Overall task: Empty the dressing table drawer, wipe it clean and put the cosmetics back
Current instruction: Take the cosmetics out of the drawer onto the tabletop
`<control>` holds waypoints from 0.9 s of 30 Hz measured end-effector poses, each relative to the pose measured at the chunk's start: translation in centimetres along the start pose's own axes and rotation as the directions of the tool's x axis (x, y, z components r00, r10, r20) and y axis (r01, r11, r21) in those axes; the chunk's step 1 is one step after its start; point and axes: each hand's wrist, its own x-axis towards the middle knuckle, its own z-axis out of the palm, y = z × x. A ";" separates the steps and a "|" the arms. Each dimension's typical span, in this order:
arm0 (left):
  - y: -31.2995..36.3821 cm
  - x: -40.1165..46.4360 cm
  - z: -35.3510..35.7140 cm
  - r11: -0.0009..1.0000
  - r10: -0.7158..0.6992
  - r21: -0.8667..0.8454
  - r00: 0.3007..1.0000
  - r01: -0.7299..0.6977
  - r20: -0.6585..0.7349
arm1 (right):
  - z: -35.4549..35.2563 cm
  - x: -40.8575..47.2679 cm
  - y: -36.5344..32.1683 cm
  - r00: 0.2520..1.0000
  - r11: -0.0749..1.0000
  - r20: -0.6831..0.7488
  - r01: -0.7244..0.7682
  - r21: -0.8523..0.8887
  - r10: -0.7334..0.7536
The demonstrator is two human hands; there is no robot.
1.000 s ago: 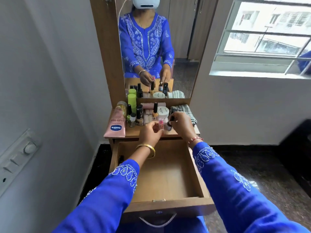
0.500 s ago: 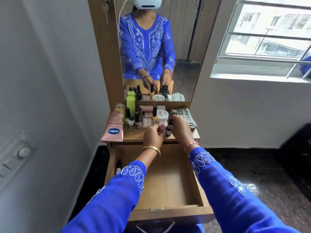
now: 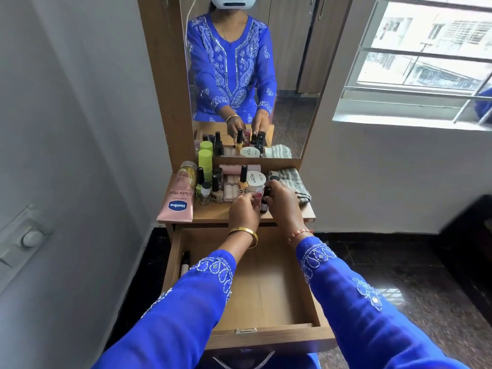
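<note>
The wooden drawer is pulled out below the dressing table top. Only a dark slim tube lies in it, along its left wall. Both hands are over the front of the table top. My left hand pinches a small pink nail polish bottle. My right hand grips a dark nail polish bottle with a black cap. Several bottles, a white jar and a pink Vaseline tube stand or lie on the table top behind and to the left.
A folded striped grey cloth lies at the right end of the table top. A mirror rises behind the cosmetics. A grey wall with a switch panel is on the left; a window is at upper right. The floor is dark.
Both hands stay at the front of the table top on the small bottles, shifting only slightly. The camera has tilted down a little.
</note>
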 end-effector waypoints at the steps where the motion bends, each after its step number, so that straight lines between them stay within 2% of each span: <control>1: -0.1 -0.1 0.0 1.000 0.003 -0.015 1.000 -0.003 0.001 | -0.1 0.0 0.0 1.000 1.000 -0.005 -0.001 0.011 0.002; 7: -0.3 -0.9 -0.5 0.993 0.053 -0.106 0.997 -0.058 -0.049 | -0.4 -0.6 -0.2 0.999 0.997 -0.039 0.000 0.075 0.003; 13: -0.6 -2.1 -1.0 0.978 0.060 -0.196 0.995 -0.075 -0.078 | -0.5 -2.3 -0.4 0.985 0.985 -0.173 0.011 0.172 0.019; 19: -1.6 -4.8 -2.3 0.932 0.072 -0.342 0.985 -0.122 -0.156 | 0.9 -5.8 -1.6 0.974 0.970 -0.225 0.051 0.239 0.004; 23: -4.8 -7.3 -3.8 0.918 -0.048 -0.394 0.981 -0.030 -0.187 | 3.2 -9.0 -2.7 0.988 0.944 -0.146 0.004 0.330 0.047; 27: -9.1 -8.9 -5.6 0.874 -0.271 -0.467 0.930 0.130 -0.249 | 6.9 -11.5 -4.5 0.985 0.916 0.103 -0.164 0.367 0.135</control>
